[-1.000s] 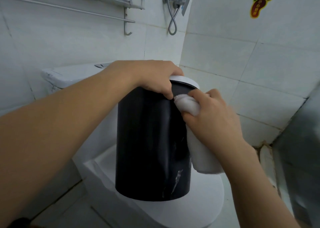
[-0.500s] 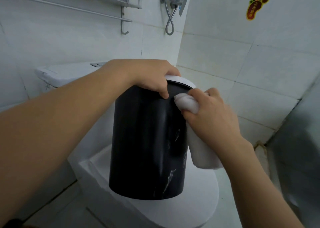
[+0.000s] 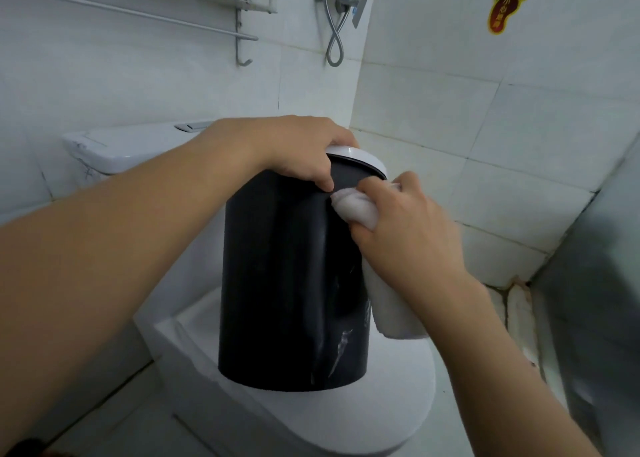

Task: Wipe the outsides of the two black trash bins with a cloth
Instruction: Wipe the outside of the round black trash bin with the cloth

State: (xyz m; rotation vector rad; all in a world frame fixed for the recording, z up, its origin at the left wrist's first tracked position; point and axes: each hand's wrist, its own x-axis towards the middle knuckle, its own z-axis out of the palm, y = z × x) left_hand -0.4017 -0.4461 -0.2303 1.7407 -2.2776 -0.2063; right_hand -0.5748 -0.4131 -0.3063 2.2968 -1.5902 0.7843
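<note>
One smooth black cylindrical bin [image 3: 291, 283] with a white rim stands on the closed white toilet lid [image 3: 363, 422]. My left hand [image 3: 298, 151] curls over its top edge; my right hand [image 3: 408, 228] clutches one soft white cloth [image 3: 356, 207] against its upper side. A foot-shaped sticker's [image 3: 509, 6] writing is unreadable.

Glossy, seemingly plastic bin [image 3: 284, 283]; soft cloth [image 3: 356, 208]

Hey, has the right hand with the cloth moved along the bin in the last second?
No. The right hand keeps the cloth just below the bin's white rim, beside the left hand's thumb, as before.
</note>
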